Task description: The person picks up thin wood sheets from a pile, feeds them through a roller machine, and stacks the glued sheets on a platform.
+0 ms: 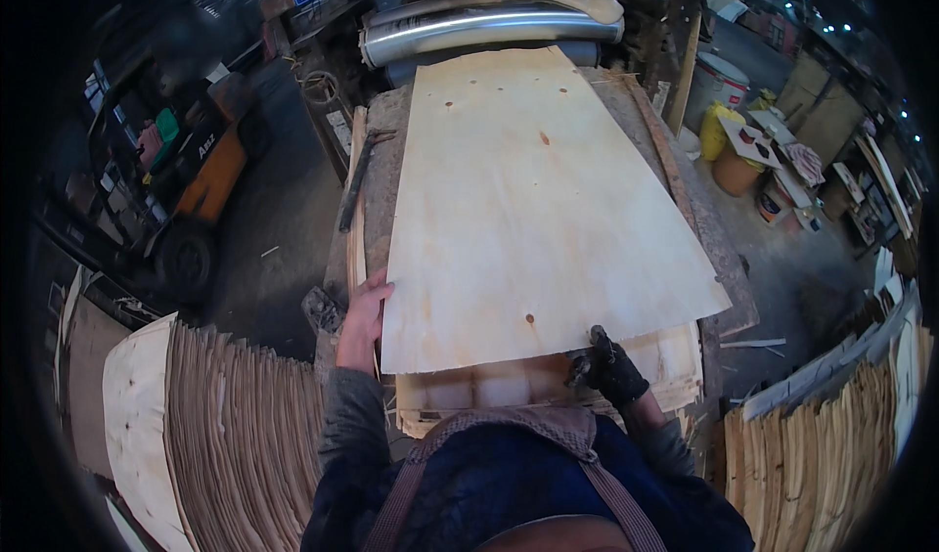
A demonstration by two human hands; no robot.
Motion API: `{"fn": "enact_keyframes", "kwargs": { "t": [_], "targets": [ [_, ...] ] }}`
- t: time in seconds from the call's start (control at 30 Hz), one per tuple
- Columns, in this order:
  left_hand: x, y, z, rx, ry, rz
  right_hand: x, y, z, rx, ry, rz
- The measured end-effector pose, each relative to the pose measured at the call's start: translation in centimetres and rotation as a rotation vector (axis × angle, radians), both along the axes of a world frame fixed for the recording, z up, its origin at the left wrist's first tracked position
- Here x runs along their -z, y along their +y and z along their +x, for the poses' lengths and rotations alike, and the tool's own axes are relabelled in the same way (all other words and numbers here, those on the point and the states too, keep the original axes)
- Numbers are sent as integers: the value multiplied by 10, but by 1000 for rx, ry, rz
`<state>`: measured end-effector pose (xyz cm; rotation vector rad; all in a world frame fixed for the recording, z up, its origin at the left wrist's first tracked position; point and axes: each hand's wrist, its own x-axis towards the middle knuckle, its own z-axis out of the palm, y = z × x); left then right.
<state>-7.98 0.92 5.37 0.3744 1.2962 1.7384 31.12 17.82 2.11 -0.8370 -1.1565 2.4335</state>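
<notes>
A large pale wood veneer sheet (528, 220) with several brown knots stretches from in front of me toward metal rollers (489, 32). My left hand (366, 309), bare, is at the sheet's left edge near the close corner, its fingers against the edge. In a black glove, my right hand (612, 370) holds the near edge right of the middle, thumb over the rim and other fingers lower down. Beneath the sheet, more stacked wood sheets (460, 388) show. The sheet's far end reaches the rollers' front.
A hammer-like tool (358, 180) lies on the table's left side. Upright veneer stacks stand at the lower left (245, 405) and lower right (822, 464). An orange forklift (210, 166) is parked at left. Buckets and a drum (719, 88) stand at right.
</notes>
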Motion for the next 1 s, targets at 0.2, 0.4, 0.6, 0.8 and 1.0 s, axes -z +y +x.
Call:
{"fn": "enact_keyframes", "kwargs": {
  "t": [0.2,0.4,0.6,0.8,1.0],
  "targets": [
    [11,-39,40,-179,26,-125,15,10,-6,-113,-117,238],
    [34,-60,74,-306,209,-132,9,0,-6,-192,-295,550],
    [40,-54,60,-354,246,-138,23,0,-14,-178,-93,1406],
    [40,-20,19,-395,418,-282,-2,26,-66,-80,-233,-265],
    [43,-29,39,-389,846,-628,-3,95,-146,-39,-41,-426]
  ]
}}
